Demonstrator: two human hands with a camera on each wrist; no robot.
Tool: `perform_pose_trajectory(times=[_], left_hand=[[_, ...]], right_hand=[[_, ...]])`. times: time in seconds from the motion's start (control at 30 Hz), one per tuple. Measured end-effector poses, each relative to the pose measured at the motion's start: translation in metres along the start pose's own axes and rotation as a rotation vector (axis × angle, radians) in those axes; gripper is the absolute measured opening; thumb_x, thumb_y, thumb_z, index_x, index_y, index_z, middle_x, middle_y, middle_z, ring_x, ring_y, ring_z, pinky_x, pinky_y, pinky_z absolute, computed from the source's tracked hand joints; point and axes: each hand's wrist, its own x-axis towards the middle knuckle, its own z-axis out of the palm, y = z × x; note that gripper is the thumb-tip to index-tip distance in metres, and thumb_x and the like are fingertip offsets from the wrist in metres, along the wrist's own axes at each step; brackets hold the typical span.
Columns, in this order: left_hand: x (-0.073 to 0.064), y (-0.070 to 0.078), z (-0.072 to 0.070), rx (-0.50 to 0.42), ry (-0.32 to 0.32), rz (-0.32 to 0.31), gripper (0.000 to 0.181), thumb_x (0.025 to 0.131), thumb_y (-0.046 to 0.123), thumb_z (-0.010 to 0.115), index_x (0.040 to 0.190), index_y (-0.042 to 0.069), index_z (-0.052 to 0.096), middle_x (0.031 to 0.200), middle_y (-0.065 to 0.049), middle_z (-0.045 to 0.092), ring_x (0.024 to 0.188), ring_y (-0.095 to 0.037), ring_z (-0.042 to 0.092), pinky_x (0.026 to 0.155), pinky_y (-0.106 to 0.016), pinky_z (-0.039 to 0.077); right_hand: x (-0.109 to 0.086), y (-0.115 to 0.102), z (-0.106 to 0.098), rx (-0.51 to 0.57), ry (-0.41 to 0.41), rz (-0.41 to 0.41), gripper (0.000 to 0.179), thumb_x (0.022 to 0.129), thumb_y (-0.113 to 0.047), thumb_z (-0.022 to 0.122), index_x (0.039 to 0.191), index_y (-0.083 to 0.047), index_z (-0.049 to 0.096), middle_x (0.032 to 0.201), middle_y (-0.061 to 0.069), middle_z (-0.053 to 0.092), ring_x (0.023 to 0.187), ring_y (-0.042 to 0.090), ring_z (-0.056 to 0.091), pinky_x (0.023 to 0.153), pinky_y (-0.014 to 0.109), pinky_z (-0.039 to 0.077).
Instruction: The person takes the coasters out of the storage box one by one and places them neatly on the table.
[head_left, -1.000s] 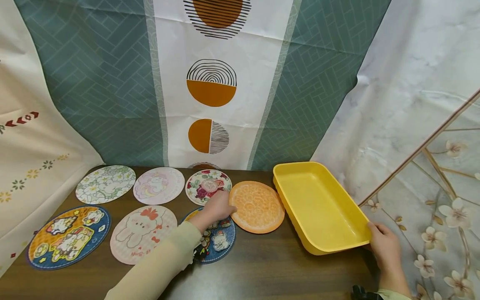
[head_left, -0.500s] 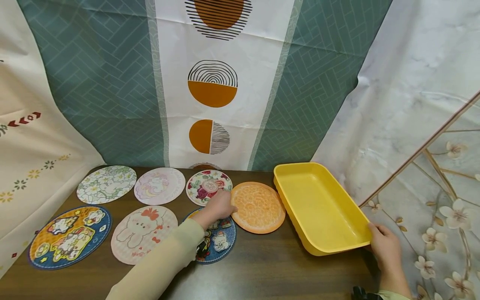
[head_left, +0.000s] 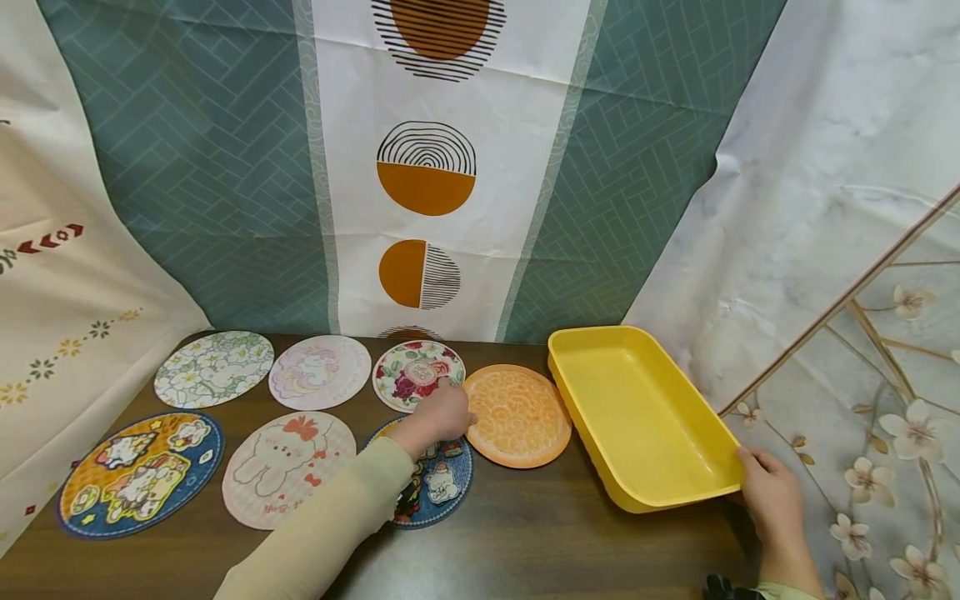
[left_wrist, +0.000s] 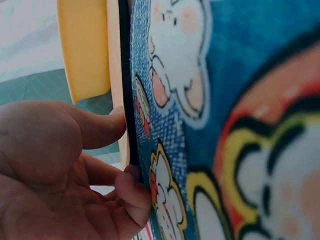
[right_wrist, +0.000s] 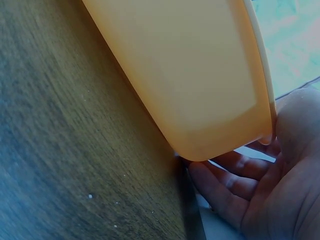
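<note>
In the head view, my left hand (head_left: 442, 414) reaches over a blue cartoon round mat (head_left: 442, 483) and pinches the left edge of an orange-slice round mat (head_left: 517, 417). The left wrist view shows the thumb (left_wrist: 112, 127) on that mat's edge, the other fingers curled close by; the blue mat fills the foreground. My right hand (head_left: 771, 492) grips the near right corner of a yellow rectangular tray (head_left: 637, 408), with its fingers (right_wrist: 220, 195) under the corner and thumb side at the rim. The tray's inside shows no contents.
Several other round mats lie on the dark wood table (head_left: 525, 542): a floral rose one (head_left: 412, 367), a pink bunny one (head_left: 288, 471), a blue-orange one (head_left: 142, 475), a unicorn one (head_left: 318, 371) and a green-white one (head_left: 213, 368). Patterned cloths hang behind and at both sides.
</note>
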Motion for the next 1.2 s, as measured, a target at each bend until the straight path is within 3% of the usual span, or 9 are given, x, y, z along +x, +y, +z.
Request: perform_pose_trajectory(times=[0.2,0.47,0.73,0.87,1.0,1.07,1.13,1.2], left_hand=[[-0.012,0.008,-0.007,0.027,-0.007,-0.005,0.07,0.11,0.044,0.07,0.151,-0.013,0.059,0.15,-0.035,0.053,0.116,-0.044,0.069,0.093,-0.06,0.063],[-0.02,0.013,-0.012,0.025,-0.01,-0.026,0.073,0.11,0.044,0.07,0.156,-0.011,0.055,0.155,-0.034,0.05,0.118,-0.045,0.069,0.095,-0.061,0.062],[-0.015,0.007,-0.009,0.005,0.016,0.005,0.063,0.108,0.044,0.073,0.14,-0.01,0.068,0.132,-0.028,0.06,0.094,-0.033,0.068,0.081,-0.054,0.065],[-0.012,0.003,-0.006,-0.004,0.034,0.026,0.056,0.109,0.042,0.073,0.135,-0.007,0.071,0.132,-0.026,0.063,0.101,-0.033,0.067,0.085,-0.053,0.064],[-0.012,0.0,-0.005,-0.023,0.055,0.047,0.038,0.108,0.036,0.074,0.113,-0.002,0.076,0.127,-0.023,0.068,0.112,-0.036,0.065,0.088,-0.053,0.062],[-0.014,-0.002,-0.005,-0.027,0.077,0.066,0.032,0.107,0.033,0.076,0.104,0.002,0.076,0.12,-0.02,0.072,0.113,-0.037,0.065,0.086,-0.052,0.062],[-0.017,-0.002,-0.008,-0.052,0.08,0.067,0.03,0.106,0.032,0.078,0.102,0.003,0.074,0.112,-0.017,0.071,0.11,-0.036,0.064,0.085,-0.052,0.061],[-0.021,-0.004,-0.009,-0.077,0.103,0.072,0.03,0.104,0.033,0.079,0.104,0.003,0.074,0.106,-0.016,0.069,0.103,-0.033,0.062,0.08,-0.049,0.06]], right_hand=[[0.003,0.001,0.0,0.002,0.01,0.008,0.062,0.118,-0.041,0.046,0.144,0.013,0.06,0.13,0.038,0.061,0.067,0.009,0.065,0.059,0.028,0.062],[0.005,0.002,0.0,0.005,0.005,0.013,0.062,0.118,-0.041,0.046,0.144,0.014,0.059,0.128,0.039,0.061,0.066,0.011,0.067,0.059,0.03,0.063],[0.006,0.002,0.0,0.016,0.018,0.013,0.062,0.117,-0.041,0.047,0.144,0.014,0.06,0.129,0.039,0.061,0.066,0.01,0.066,0.059,0.029,0.063],[0.006,0.003,0.001,0.008,0.032,0.013,0.062,0.117,-0.042,0.047,0.143,0.013,0.061,0.122,0.035,0.064,0.065,0.01,0.065,0.059,0.029,0.062],[0.007,0.003,0.0,-0.041,0.05,0.001,0.063,0.117,-0.044,0.047,0.139,0.013,0.064,0.109,0.027,0.069,0.066,0.01,0.062,0.058,0.027,0.058],[0.008,0.002,0.0,-0.082,0.061,-0.012,0.065,0.116,-0.045,0.047,0.137,0.013,0.066,0.102,0.025,0.07,0.068,0.016,0.062,0.057,0.027,0.055],[0.007,0.0,-0.002,-0.135,0.065,-0.034,0.067,0.116,-0.047,0.045,0.136,0.013,0.066,0.107,0.03,0.071,0.078,0.026,0.064,0.064,0.029,0.052],[0.007,-0.003,-0.002,-0.185,0.061,-0.06,0.068,0.117,-0.048,0.042,0.138,0.012,0.065,0.121,0.036,0.069,0.095,0.04,0.065,0.078,0.039,0.053]])
